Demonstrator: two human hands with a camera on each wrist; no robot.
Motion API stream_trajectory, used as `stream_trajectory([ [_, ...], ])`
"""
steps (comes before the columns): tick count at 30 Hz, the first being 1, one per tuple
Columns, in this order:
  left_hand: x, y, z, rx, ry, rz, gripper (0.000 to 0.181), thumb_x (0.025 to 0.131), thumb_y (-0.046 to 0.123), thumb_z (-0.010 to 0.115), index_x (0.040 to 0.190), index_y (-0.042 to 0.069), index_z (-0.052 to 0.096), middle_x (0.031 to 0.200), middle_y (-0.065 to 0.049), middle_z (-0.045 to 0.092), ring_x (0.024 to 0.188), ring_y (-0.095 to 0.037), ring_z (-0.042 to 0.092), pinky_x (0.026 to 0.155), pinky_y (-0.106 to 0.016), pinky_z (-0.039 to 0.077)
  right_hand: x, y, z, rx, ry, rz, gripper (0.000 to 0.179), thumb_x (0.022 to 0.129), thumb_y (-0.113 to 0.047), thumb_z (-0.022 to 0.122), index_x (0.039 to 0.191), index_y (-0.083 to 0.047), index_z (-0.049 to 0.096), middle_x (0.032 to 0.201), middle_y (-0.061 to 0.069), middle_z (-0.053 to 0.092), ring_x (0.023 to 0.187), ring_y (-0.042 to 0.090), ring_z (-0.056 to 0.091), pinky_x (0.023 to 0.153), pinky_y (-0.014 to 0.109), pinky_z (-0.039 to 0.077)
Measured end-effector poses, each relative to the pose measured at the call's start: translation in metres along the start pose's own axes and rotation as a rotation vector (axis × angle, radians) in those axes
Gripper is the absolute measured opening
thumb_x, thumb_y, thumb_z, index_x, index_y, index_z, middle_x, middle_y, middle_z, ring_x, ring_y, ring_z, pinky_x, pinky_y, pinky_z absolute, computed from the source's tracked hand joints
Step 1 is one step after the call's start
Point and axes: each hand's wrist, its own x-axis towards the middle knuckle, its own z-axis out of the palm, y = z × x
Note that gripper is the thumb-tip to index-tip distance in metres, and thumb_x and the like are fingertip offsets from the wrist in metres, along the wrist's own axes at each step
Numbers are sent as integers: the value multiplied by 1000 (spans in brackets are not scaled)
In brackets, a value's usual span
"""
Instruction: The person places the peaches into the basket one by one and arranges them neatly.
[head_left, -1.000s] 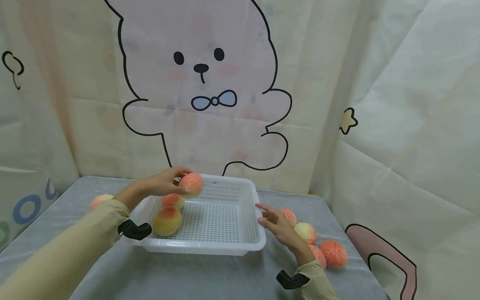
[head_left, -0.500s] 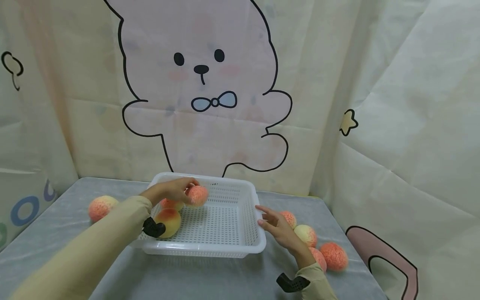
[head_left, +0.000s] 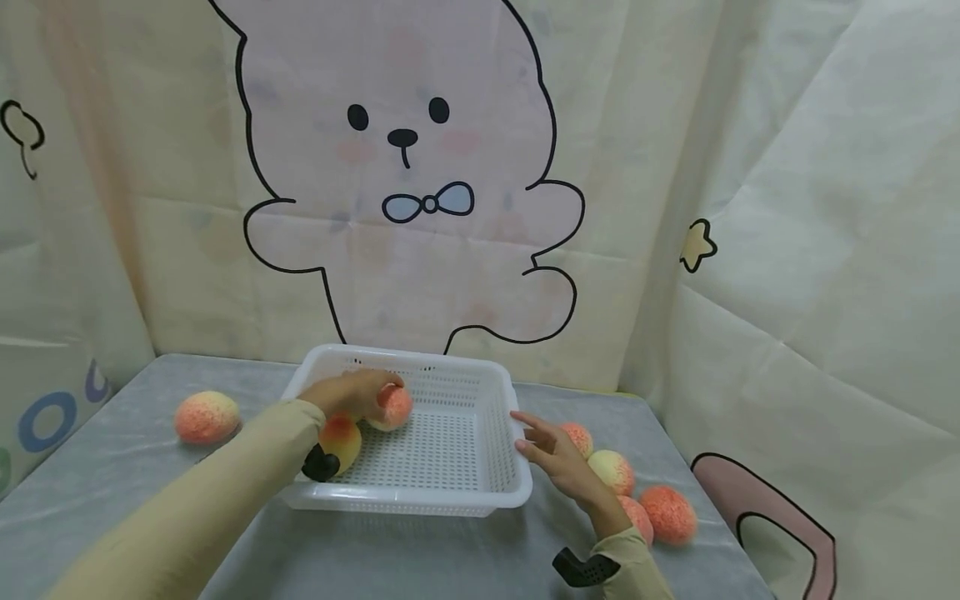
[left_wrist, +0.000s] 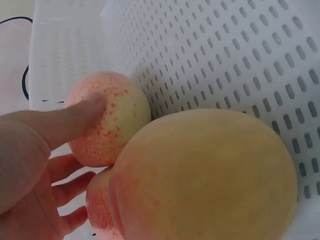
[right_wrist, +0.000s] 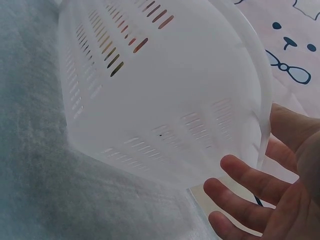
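Note:
My left hand [head_left: 348,393] is inside the white plastic basket [head_left: 405,498], gripping a pink-and-cream peach [head_left: 395,407] low near the basket floor. Its thumb lies on top of this peach [left_wrist: 117,122] in the left wrist view. Right beside it is a larger yellow peach [left_wrist: 210,175] with a red blush. Another reddish peach [left_wrist: 102,207] is mostly hidden behind the yellow one, near my fingers. My right hand [head_left: 558,458] touches the basket's right rim with thumb and forefinger; the other fingers are spread, loosely bent, beside the outer wall [right_wrist: 175,90].
One peach [head_left: 207,417] lies on the grey cloth-covered table [head_left: 360,558] left of the basket. Several more, among them a red one [head_left: 668,513] and a pale one [head_left: 611,472], are grouped right of it, partly behind my right hand. A printed curtain [head_left: 420,275] hangs behind.
My left hand has carried the peach down and slightly right into the basket. The left forearm moved right, uncovering the peach on the left table side. The right hand has stayed at the rim.

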Motion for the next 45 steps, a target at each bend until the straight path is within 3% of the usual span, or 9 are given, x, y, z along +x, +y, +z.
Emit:
stream_trajectory([
  [9,-10,7,-6,-17,-16,-33,65,91,14,75,150,17,47,156,-16,45,140,-40,42,116,-67,31,-3,2,0,-14,18,32,55,104,-24,58,154,-9,42,141,25,59,122,36,63,104,57,51],
  [13,-11,4,-13,24,-14,30,60,92,9,72,148,12,49,152,-20,48,136,-40,46,115,-63,37,-4,2,0,-25,33,63,55,104,-26,58,154,-11,42,141,24,58,123,35,62,104,59,50],
  [17,-12,0,-24,94,29,156,54,95,8,69,145,4,50,147,-26,51,136,-43,49,113,-58,42,-4,3,-1,-22,30,69,55,104,-27,57,155,-12,42,142,24,58,123,33,63,104,57,51],
  [22,-19,-9,-38,40,119,256,50,100,19,63,144,1,49,142,-30,54,133,-47,51,109,-61,44,-3,6,-1,-3,10,59,55,104,-25,57,155,-11,41,141,24,58,120,27,64,104,55,51],
  [27,-37,-20,-53,-27,216,270,50,102,26,60,145,4,50,141,-29,56,133,-49,50,107,-66,43,-3,7,-1,3,-5,43,56,105,-24,57,156,-10,39,141,25,58,119,25,65,104,53,52],
  [35,-72,-56,-70,-89,327,271,50,104,28,57,146,2,48,142,-32,54,133,-55,47,105,-72,40,1,5,1,10,-18,3,55,105,-22,56,155,-9,39,143,27,56,123,34,63,103,53,53],
  [45,-112,-112,-75,-166,388,178,53,106,29,53,148,-1,42,146,-36,47,133,-58,43,101,-76,39,2,2,2,10,-7,8,54,105,-22,57,155,-9,40,142,26,57,122,30,64,103,51,53],
])
